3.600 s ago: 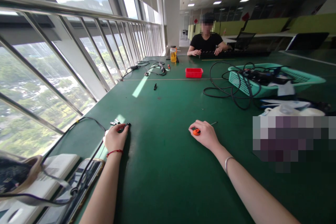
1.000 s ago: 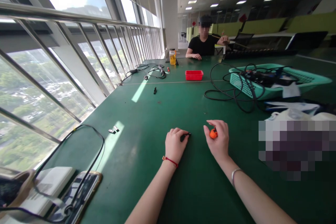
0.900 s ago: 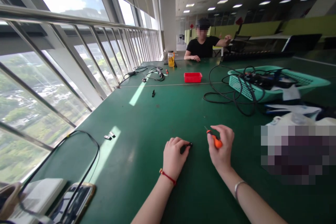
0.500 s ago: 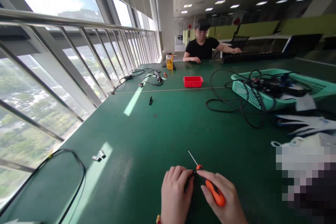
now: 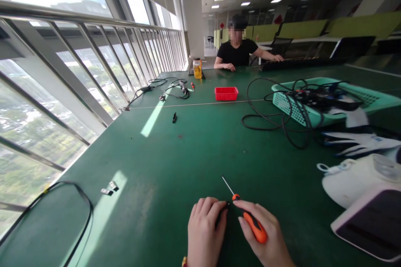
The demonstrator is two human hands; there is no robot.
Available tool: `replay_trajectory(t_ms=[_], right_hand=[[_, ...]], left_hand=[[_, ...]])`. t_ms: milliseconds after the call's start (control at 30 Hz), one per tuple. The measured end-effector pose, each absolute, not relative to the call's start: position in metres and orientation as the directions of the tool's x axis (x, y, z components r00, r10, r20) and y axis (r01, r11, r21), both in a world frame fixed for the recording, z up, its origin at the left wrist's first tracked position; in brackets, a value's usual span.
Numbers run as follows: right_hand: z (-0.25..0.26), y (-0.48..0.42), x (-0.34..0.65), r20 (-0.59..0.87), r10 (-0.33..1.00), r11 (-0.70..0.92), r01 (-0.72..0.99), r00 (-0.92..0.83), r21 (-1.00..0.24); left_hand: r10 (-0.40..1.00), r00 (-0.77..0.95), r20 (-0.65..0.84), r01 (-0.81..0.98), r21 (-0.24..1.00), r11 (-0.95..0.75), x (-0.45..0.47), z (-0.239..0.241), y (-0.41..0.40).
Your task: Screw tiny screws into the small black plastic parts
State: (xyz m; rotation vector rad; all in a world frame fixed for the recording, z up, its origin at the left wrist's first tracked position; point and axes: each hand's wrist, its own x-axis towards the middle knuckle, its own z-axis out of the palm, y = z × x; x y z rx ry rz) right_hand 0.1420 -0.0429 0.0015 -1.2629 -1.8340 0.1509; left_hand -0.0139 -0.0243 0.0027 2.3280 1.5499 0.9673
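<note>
My right hand [image 5: 266,231] is closed around the orange and black handle of a screwdriver [image 5: 256,226], whose thin metal shaft points forward and left, away from me. Beside it, my left hand [image 5: 206,227] has its fingers curled round a small black part, of which only a dark bit shows between thumb and forefinger; its kind is hidden. The two hands are close together but apart, low over the green table [image 5: 163,225].
Two small metallic pieces [image 5: 110,188] lie to the left near a black cable [image 5: 86,200]. Ahead are a small black piece [image 5: 174,117], a red bin [image 5: 226,94] and a green basket [image 5: 294,110] of cables. Gloves, a white mask [image 5: 351,181] and a pale-edged device [image 5: 372,225] lie right. A person sits opposite.
The view has shifted slightly, so the table things appear a little further left. My right index finger has drawn slightly away from my left hand; both hands keep their grip.
</note>
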Motion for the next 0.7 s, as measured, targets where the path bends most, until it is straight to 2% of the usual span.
replay_trajectory(t_ms=[267,500,700], right_hand=[[-0.001,-0.046,0.144,0.543,0.84,0.412,0.624,0.023,-0.664],[-0.007,-0.039,0.141,0.441,0.89,0.323,0.524,0.114,-0.788],[-0.008,-0.033,0.141,0.341,0.911,0.232,0.396,0.232,-0.888]], left_hand=[[0.914,0.235,0.33,0.735,0.555,-0.389,-0.016,0.006,-0.021],[0.963,0.199,0.181,0.67,0.692,-0.268,-0.016,0.009,-0.013],[0.968,0.191,0.164,0.668,0.7,-0.251,-0.015,0.009,-0.01]])
